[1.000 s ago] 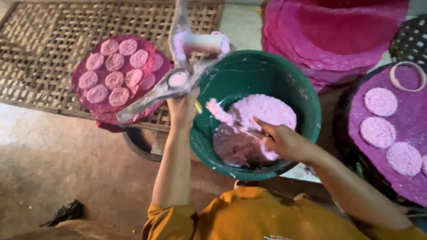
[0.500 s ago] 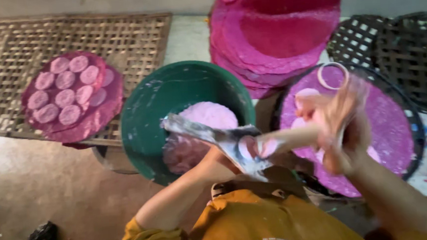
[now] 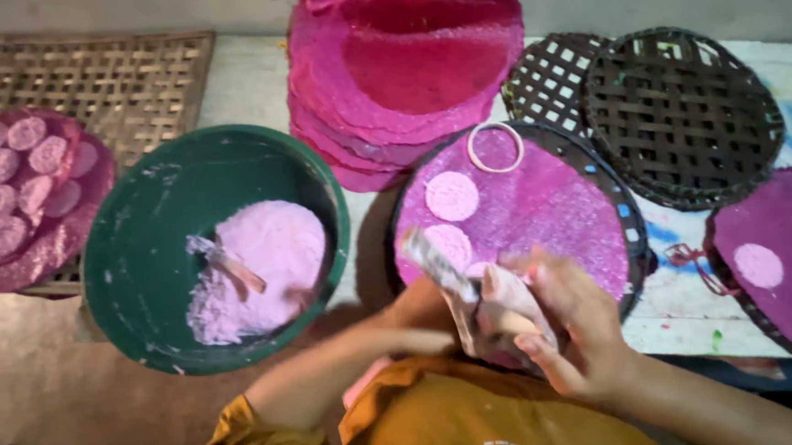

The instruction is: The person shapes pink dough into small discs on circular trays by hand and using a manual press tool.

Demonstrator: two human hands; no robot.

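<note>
My left hand [image 3: 425, 323] and my right hand [image 3: 575, 329] meet just above my orange shirt. Both are closed around a dough-caked metal press tool [image 3: 450, 279], the right hand cupped over its lower end. The tool hangs over the near edge of a round purple mat [image 3: 551, 208], which carries three pale pink dough discs and a white ring [image 3: 495, 146]. To the left stands a green basin [image 3: 133, 266] holding pink dough [image 3: 269, 249] with a stick [image 3: 234, 271] stuck in it.
A stack of magenta mats [image 3: 405, 66] lies behind. Dark woven trays [image 3: 683, 113] sit at the back right. On a bamboo rack [image 3: 103, 80] at the left, a mat [image 3: 18, 181] holds several pink discs. Another purple mat [image 3: 783, 263] with one disc is at the right.
My left hand swung the tool from the far left over to the purple mat. My right hand left the basin's dough and closed onto the tool. My view shifted right.
</note>
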